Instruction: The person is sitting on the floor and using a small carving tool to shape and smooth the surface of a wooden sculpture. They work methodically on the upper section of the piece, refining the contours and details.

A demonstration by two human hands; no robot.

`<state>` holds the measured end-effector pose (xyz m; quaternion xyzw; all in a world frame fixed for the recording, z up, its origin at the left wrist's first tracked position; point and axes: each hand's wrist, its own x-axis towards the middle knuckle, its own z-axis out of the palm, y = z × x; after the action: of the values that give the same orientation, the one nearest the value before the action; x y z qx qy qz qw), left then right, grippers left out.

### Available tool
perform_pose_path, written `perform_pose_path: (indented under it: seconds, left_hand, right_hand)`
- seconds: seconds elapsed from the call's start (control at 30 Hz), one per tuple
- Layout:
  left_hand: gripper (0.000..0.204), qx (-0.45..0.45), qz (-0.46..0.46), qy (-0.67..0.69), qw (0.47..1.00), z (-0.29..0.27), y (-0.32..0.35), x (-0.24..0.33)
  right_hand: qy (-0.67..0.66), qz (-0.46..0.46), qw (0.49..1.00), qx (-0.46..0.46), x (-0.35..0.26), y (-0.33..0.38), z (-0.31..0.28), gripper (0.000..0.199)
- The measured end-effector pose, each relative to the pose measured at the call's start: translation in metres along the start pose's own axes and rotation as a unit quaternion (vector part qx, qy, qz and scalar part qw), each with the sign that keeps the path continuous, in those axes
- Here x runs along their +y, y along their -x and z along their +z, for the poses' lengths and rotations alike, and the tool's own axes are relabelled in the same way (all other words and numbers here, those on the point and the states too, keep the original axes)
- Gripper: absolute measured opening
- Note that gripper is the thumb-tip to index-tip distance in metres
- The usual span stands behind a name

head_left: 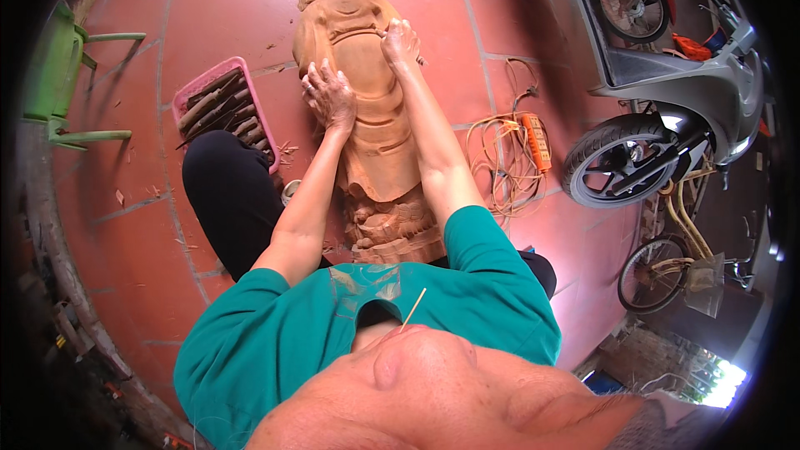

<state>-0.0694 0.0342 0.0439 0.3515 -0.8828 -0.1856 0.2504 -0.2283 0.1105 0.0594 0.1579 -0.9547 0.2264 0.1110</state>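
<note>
Two hands lay apart on a carving (367, 92) stretched lengthwise away on the floor (142, 225): left hand (331, 97) flat, nearer; right hand (401, 42) pinched farther up.

Pink plastic tray (185, 100) of wooden-handled carving tools (223, 108) on red tile floor (133, 225), left of centre. Green plastic stool (58, 75) at far left. Orange power strip (537, 140) with coiled cord (500, 168) to the right. Grey scooter (667, 83) parked at right; cream bicycle (675, 258) just below it. Wood chips (287, 148) scattered beside the tray.
</note>
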Motion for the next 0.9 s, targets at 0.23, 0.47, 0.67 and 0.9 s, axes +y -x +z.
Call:
perform_pose_path:
  seconds: [0.23,0.47,0.67,0.9]
  left_hand:
    - [0.043,0.023,-0.005,-0.022,0.999,0.000,-0.003,-0.005]
    - [0.044,0.011,0.003,-0.011,1.000,0.001,0.000,-0.005]
    - [0.044,0.017,0.005,-0.021,1.000,0.002,-0.001,-0.008]
    - [0.044,0.009,0.003,-0.011,1.000,0.005,-0.002,-0.001]
  right_hand:
    - [-0.012,-0.029,0.996,-0.086,0.004,0.044,-0.046,0.029]
    - [-0.051,-0.007,0.993,-0.107,0.012,0.078,-0.072,0.026]
    - [-0.043,-0.019,0.997,-0.059,0.007,0.045,-0.044,0.027]
    - [0.001,-0.015,0.999,-0.032,0.002,0.001,-0.016,0.026]
